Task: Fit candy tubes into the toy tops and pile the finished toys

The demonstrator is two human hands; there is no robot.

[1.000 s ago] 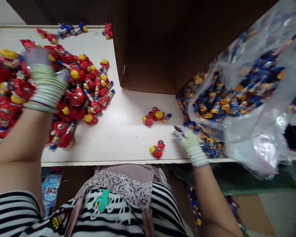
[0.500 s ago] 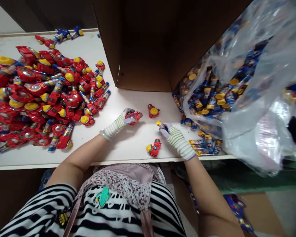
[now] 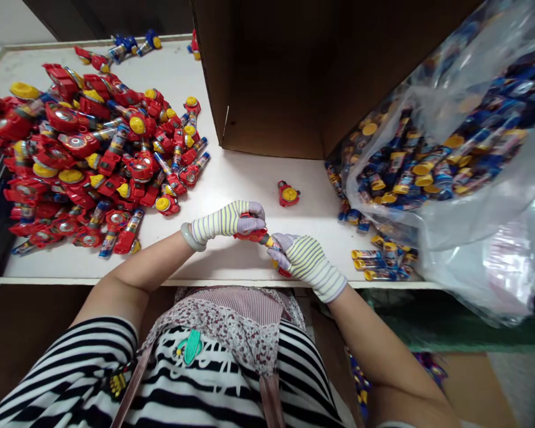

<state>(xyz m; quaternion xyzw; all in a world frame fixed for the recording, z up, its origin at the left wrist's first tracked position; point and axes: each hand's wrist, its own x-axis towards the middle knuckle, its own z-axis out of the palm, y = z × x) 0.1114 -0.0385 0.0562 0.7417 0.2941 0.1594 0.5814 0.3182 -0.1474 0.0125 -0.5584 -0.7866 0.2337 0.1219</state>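
Observation:
My left hand [image 3: 232, 219], in a striped glove, is closed on a small red toy piece [image 3: 251, 234] near the table's front edge. My right hand [image 3: 304, 258], gloved the same way, pinches a short tube [image 3: 270, 242] whose end meets that red piece. Under my right hand lies another red toy, mostly hidden. A lone red piece with a yellow disc [image 3: 289, 194] lies on the white table [image 3: 232, 178] just beyond my hands.
A big heap of assembled red and yellow toys [image 3: 84, 154] covers the table's left. An open cardboard box [image 3: 285, 77] stands at the back. A clear plastic bag of blue and yellow tubes [image 3: 441, 160] spills several tubes [image 3: 374, 261] at the right.
My hands have come together near the front edge: the red piece in the left and the tube in the right now touch. The right hand now covers the red toy by the edge.

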